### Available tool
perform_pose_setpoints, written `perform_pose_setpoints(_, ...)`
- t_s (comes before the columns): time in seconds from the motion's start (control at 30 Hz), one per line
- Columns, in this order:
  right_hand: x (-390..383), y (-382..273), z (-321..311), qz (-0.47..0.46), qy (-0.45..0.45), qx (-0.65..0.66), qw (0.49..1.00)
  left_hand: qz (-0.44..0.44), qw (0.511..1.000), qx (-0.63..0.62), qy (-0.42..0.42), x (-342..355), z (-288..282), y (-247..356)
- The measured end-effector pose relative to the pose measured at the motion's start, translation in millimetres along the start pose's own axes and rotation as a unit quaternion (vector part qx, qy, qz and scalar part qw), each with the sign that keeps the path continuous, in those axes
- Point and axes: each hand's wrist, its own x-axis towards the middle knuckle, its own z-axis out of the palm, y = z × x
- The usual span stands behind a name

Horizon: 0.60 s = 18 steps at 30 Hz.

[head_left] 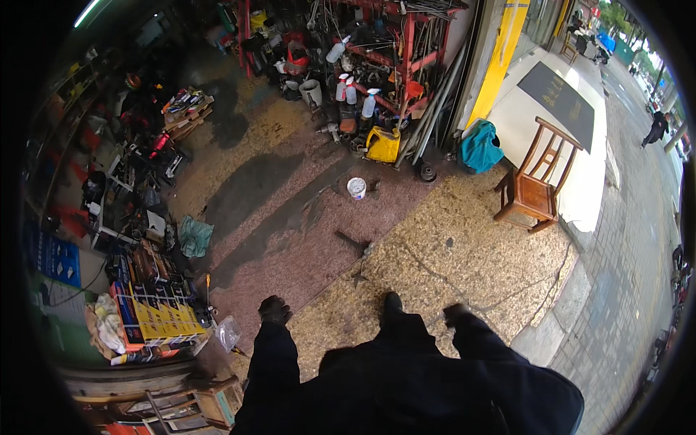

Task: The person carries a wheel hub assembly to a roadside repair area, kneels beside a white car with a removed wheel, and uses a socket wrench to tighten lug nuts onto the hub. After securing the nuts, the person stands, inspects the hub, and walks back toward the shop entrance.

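I stand on a speckled stone floor at the open front of a workshop, in dark clothes. My left hand wears a dark glove and hangs at my side with the fingers curled and nothing in it. Only the dark tip of my right hand shows past the sleeve, and it touches nothing I can see. The toe of one dark shoe shows between the hands. Nearest my left hand are a clear plastic bag and boxes with yellow labels.
A wooden chair stands at the right by the step down to the paved street. A small white tub, a yellow can, a teal cloth and a red rack with spray bottles lie ahead. Tools crowd the left wall. A person walks far right.
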Motion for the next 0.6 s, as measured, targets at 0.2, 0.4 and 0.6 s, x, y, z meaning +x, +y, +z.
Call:
perform_pose_setpoints(0.2, 145, 39, -283, -0.053, 0.095, -0.023, 0.994, 0.029, 0.996, -0.078, 0.021, 50, 15, 77)
perform_pose_setpoints(0.4, 239, 53, -379, 0.099, 0.115, 0.558, 0.816, -0.042, 0.995, -0.035, 0.088, 158, 64, 198)
perform_pose_setpoints(0.6, 229, 24, -379, 0.292, 0.022, 0.605, 0.740, 0.010, 0.994, 0.079, 0.074, 276, 128, 357)
